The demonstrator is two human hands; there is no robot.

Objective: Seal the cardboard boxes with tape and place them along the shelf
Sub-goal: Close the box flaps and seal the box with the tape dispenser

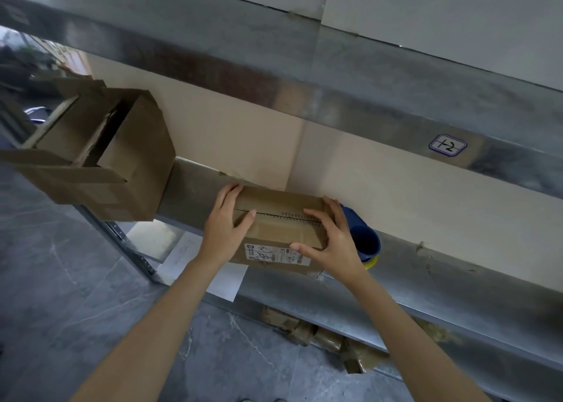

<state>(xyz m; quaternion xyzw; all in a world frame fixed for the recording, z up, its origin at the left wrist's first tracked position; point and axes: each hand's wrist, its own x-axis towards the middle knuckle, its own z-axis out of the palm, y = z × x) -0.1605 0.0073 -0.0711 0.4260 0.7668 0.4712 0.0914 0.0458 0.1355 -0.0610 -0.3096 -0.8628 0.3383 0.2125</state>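
Observation:
A small cardboard box (pixel 275 231) lies on the metal shelf (pixel 426 280), its top flaps closed with a jagged seam along the middle and a white label on its near side. My left hand (pixel 227 222) grips its left end, thumb on the top flap. My right hand (pixel 330 237) holds the right end, fingers spread over the top and thumb on the near side. A blue tape dispenser (pixel 367 241) with a yellowish roll sits on the shelf just behind my right hand, partly hidden. A larger open cardboard box (pixel 100 155) stands at the shelf's left end, flaps up.
An upper shelf beam (pixel 335 103) with a "12" label (pixel 447 146) runs overhead. Beige cardboard sheets (pixel 243 139) line the back. White paper (pixel 225 283) hangs below the shelf edge. Brown packages (pixel 316 334) lie on the lower level. Grey marble floor (pixel 76 280) is at the left.

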